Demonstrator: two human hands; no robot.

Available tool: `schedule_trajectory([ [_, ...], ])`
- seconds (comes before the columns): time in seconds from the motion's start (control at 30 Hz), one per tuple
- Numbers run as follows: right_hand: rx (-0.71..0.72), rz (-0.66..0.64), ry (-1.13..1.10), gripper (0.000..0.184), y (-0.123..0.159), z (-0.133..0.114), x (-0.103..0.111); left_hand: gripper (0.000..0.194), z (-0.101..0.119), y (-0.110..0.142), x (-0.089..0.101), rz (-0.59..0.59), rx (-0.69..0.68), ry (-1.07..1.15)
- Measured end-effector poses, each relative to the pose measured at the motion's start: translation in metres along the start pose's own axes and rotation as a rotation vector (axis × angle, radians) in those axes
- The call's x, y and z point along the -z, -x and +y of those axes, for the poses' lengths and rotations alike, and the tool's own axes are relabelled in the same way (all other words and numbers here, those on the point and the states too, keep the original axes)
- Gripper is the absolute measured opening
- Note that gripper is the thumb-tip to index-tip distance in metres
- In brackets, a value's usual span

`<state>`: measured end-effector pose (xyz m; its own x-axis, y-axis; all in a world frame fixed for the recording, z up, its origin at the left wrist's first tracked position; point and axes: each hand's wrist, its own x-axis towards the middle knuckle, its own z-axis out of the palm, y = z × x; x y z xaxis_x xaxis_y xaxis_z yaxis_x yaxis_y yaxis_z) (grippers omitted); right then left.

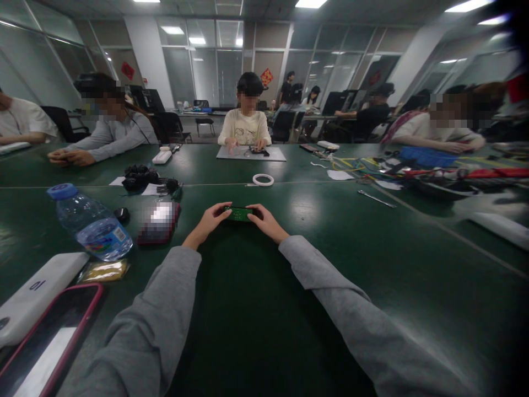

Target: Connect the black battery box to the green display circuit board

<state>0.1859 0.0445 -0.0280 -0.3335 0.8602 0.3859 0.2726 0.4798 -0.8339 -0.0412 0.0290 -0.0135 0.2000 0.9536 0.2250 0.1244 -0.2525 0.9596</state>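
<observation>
Between my two hands, above the dark green table, is a small green circuit board (239, 214) with tiny pale marks on its face and a dark upper edge. The left end is gripped by my left hand (210, 221), its thumb on the face and its fingers behind. My right hand (264, 220) pinches the other end in the same way. Fine details of the board are too small to make out. Beyond it lies a white ring-shaped roll (263, 180).
To my left are a tilted water bottle (93, 223), a red-edged phone (159, 223), a white device (39, 295), a larger red-framed phone (49, 342) and a yellow packet (103, 271). A wrench (376, 199) and tangled cables (430, 171) lie right. A person (244, 124) sits opposite.
</observation>
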Motion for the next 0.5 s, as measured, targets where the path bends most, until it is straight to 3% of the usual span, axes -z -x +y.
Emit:
schedule_trajectory([
  [0.23, 0.046, -0.024, 0.07, 0.034, 0.003, -0.008, 0.001, 0.046, 0.0, 0.0, -0.001, 0.008, -0.004, 0.075],
  [0.5, 0.146, 0.045, 0.224, 0.045, 0.007, -0.014, -0.002, 0.046, 0.005, 0.0, -0.002, 0.057, 0.015, 0.149],
])
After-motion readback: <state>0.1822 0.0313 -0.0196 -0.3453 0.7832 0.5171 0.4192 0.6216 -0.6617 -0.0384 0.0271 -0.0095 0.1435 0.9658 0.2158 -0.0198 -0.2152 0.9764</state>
